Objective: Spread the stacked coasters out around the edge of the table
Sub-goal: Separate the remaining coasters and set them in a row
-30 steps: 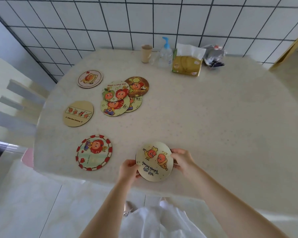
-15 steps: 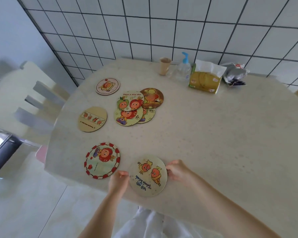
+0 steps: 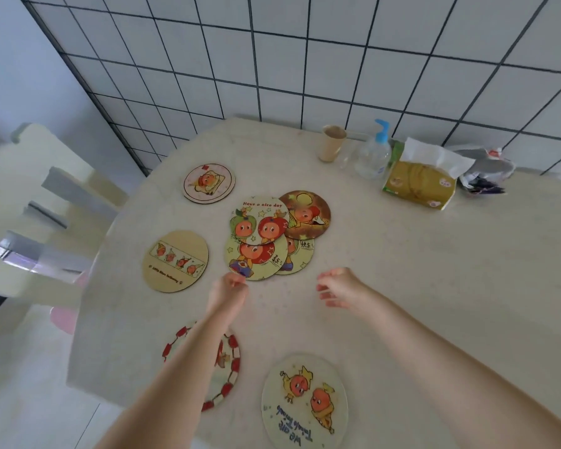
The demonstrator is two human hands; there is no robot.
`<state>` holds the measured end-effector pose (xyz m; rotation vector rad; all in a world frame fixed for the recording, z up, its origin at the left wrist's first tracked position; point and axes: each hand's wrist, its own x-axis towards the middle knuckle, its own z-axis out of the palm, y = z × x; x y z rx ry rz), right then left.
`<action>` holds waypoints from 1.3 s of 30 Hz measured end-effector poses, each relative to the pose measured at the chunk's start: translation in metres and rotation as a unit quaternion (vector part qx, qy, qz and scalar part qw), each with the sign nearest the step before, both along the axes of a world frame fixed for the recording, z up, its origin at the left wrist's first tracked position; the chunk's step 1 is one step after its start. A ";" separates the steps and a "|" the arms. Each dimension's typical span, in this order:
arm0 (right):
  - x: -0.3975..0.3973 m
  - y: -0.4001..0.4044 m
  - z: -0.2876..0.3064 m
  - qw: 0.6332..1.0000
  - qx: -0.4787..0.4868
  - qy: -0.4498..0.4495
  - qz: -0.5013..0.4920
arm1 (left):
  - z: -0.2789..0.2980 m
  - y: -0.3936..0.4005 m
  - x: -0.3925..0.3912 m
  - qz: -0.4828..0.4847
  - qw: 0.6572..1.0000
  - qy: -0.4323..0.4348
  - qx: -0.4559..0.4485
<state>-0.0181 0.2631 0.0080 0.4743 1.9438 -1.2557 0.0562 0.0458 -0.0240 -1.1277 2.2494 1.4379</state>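
Note:
Several round cartoon coasters overlap in a loose pile (image 3: 266, 234) near the middle of the pale table (image 3: 434, 270). Others lie singly along the left and near edges: a toast-picture coaster (image 3: 209, 182), a tan coaster (image 3: 175, 261), a red-and-white bordered coaster (image 3: 225, 364) partly under my left forearm, and a coaster with two orange figures (image 3: 305, 400) at the near edge. My left hand (image 3: 227, 293) hovers just short of the pile's near rim, fingers loosely curled and holding nothing. My right hand (image 3: 339, 286) is to the right of it, fingers apart and empty.
At the back by the tiled wall stand a tan cup (image 3: 332, 147), a pump bottle (image 3: 373, 153), a yellow tissue pack (image 3: 421, 179) and a crumpled wrapper (image 3: 486, 173). A pale slatted chair (image 3: 36, 222) stands off the table's left side.
Both hands let go of the two-orange-figure coaster, which now lies at the near edge, and moved forward towards the pile. The view shifted forward and upward.

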 end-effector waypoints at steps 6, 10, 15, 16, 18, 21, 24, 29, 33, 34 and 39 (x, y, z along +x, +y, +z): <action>-0.077 -0.062 -0.009 1.000 0.023 0.012 0.003 | -0.005 -0.052 -0.089 0.014 0.999 0.002 -0.045; -0.106 -0.099 -0.019 1.000 0.030 0.007 0.003 | -0.013 -0.073 -0.131 0.033 0.998 0.005 -0.045; -0.132 -0.122 -0.026 0.998 0.059 0.019 -0.022 | -0.019 -0.085 -0.168 0.049 0.999 0.002 -0.024; -0.136 -0.125 -0.027 0.997 0.064 0.018 -0.031 | -0.020 -0.086 -0.172 0.057 0.998 0.002 -0.016; -0.142 -0.129 -0.030 0.997 0.061 0.008 -0.056 | -0.022 -0.085 -0.179 0.071 0.997 0.003 0.003; -0.147 -0.132 -0.034 0.996 0.044 0.004 -0.075 | -0.022 -0.087 -0.184 0.067 0.997 0.004 0.023; -0.146 -0.135 -0.034 0.997 0.066 0.012 -0.048 | -0.021 -0.096 -0.184 0.050 0.998 -0.009 0.048; -0.132 -0.134 -0.035 0.995 0.098 -0.006 -0.021 | -0.021 -0.105 -0.168 0.035 0.995 -0.048 0.084; -0.116 -0.126 -0.042 0.986 0.157 0.051 0.025 | -0.024 -0.101 -0.146 0.034 0.993 -0.070 0.094; -0.112 -0.127 -0.042 0.985 0.157 0.064 0.033 | -0.024 -0.098 -0.140 0.033 0.993 -0.071 0.084; -0.103 -0.127 -0.042 0.985 0.133 0.102 0.048 | -0.025 -0.085 -0.117 0.012 0.998 -0.043 -0.033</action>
